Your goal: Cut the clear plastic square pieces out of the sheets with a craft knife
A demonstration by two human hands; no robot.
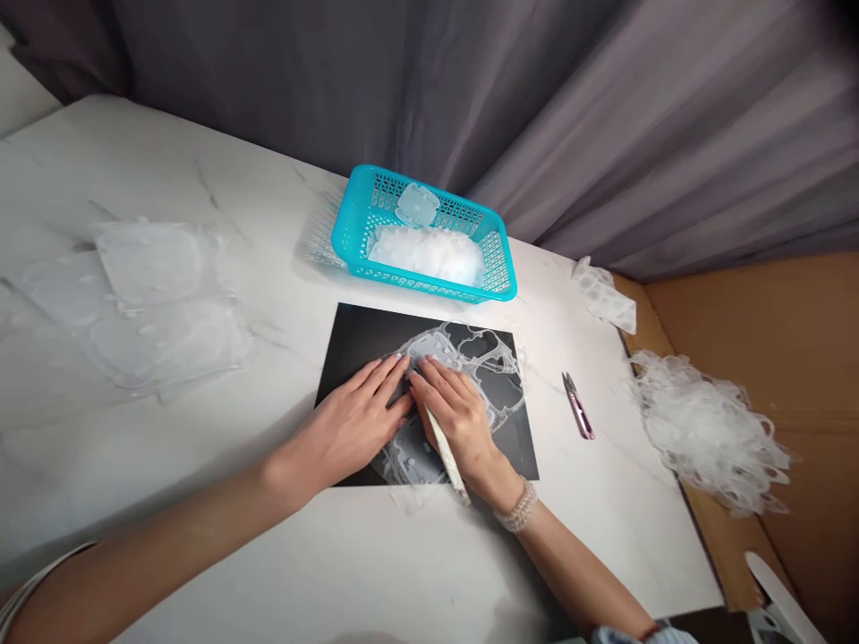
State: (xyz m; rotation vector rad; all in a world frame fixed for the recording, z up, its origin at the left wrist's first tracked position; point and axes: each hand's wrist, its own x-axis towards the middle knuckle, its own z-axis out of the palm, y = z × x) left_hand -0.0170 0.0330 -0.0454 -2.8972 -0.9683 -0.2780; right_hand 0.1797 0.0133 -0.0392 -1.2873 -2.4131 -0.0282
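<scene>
A clear die-cut plastic sheet (429, 351) with cut-out openings lies on a black mat (359, 335). My left hand (355, 420) rests on it with fingers stretched out, its fingertips close to those of my right hand. My right hand (458, 413) is closed around a slim tool with a whitish handle (446, 454); the handle slants down toward me. The tool's tip is hidden under my fingers. Parts of the plastic sheet reach past the mat's right edge, and both hands cover its middle.
Behind the mat stands a turquoise basket (341, 234) holding translucent plastic pieces (429, 253). To the left lie stacked plastic sheets (161, 309). Thread snips (578, 407) lie at the right, near a heap of plastic scrap (711, 434) by a cardboard box (771, 331). Grey curtains (322, 80) hang behind.
</scene>
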